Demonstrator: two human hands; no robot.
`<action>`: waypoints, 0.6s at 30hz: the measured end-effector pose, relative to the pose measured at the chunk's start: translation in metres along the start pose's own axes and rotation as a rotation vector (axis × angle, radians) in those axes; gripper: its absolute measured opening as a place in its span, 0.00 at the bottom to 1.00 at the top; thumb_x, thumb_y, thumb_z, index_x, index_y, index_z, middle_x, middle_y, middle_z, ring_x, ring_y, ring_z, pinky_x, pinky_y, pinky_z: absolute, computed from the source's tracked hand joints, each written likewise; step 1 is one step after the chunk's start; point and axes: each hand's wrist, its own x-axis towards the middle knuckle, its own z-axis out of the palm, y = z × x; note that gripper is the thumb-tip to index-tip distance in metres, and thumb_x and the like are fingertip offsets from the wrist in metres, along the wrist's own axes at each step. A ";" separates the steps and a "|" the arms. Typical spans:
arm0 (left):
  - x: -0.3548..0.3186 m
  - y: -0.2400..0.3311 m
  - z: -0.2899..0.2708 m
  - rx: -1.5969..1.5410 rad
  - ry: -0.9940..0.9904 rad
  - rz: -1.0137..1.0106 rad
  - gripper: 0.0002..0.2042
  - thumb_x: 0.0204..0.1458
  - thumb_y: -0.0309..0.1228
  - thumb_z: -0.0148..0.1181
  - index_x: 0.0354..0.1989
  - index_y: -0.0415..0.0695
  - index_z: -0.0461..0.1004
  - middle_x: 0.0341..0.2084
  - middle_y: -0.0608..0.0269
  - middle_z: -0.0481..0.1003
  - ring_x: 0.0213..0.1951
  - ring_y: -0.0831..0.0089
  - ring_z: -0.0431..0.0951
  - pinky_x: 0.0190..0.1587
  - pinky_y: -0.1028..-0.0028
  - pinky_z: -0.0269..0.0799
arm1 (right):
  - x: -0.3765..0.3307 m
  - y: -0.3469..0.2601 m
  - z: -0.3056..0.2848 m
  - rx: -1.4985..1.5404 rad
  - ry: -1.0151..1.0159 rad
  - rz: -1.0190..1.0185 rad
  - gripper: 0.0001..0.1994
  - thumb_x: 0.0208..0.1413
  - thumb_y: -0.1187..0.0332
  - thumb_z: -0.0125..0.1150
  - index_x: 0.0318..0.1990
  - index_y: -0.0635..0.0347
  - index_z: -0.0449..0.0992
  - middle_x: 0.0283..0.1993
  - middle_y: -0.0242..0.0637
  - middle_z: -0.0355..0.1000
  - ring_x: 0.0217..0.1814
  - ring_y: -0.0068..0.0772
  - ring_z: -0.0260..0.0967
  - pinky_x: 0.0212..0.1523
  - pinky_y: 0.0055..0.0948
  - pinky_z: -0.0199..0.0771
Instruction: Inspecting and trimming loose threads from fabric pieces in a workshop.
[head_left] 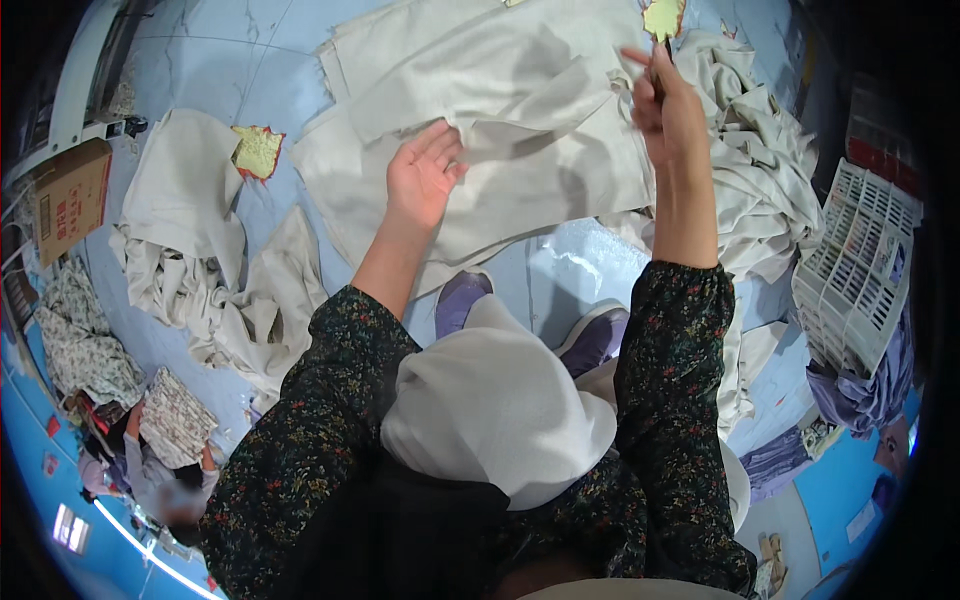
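Note:
Off-white cloth (500, 160) lies in wide, overlapping layers on the floor in front of me. My left hand (425, 175) is over its near left part, fingers stretched out and palm partly turned up, holding nothing. Farther off to the right, my right hand (668, 110) is closed around a slim dark tool (659, 82), largely hidden by the fingers and blurred; its exact kind does not show. Just beyond its tip is a yellow, ragged-edged patch (662, 18) with a reddish rim; whether they touch I cannot tell.
A similar yellow patch (257, 152) lies at left beside crumpled off-white cloth (185, 190). More cloth is heaped (755, 150) at right, near a white plastic crate (855, 265). A cardboard box (72, 200) stands far left. At lower left, another person holds patterned cloth (178, 415).

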 end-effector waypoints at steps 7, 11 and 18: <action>-0.010 -0.018 0.049 1.162 0.268 0.609 0.15 0.58 0.39 0.64 0.40 0.37 0.75 0.23 0.66 0.69 0.25 0.74 0.70 0.32 0.74 0.70 | 0.017 0.061 -0.072 -0.194 0.265 0.161 0.24 0.71 0.48 0.45 0.38 0.60 0.77 0.16 0.19 0.57 0.13 0.15 0.44 0.14 0.20 0.40; -0.007 -0.029 0.050 1.890 0.067 0.886 0.16 0.47 0.36 0.72 0.40 0.42 0.76 0.35 0.63 0.69 0.41 0.63 0.73 0.38 0.63 0.73 | 0.044 0.075 -0.080 -0.433 0.193 0.388 0.23 0.68 0.48 0.48 0.26 0.53 0.76 0.16 0.19 0.57 0.13 0.16 0.41 0.16 0.24 0.38; -0.008 -0.024 0.056 1.933 0.004 0.805 0.09 0.49 0.30 0.67 0.34 0.40 0.75 0.40 0.59 0.70 0.48 0.60 0.73 0.42 0.61 0.74 | 0.057 0.089 -0.088 -0.323 0.147 0.446 0.23 0.65 0.51 0.52 0.23 0.56 0.78 0.15 0.24 0.61 0.14 0.20 0.47 0.17 0.29 0.43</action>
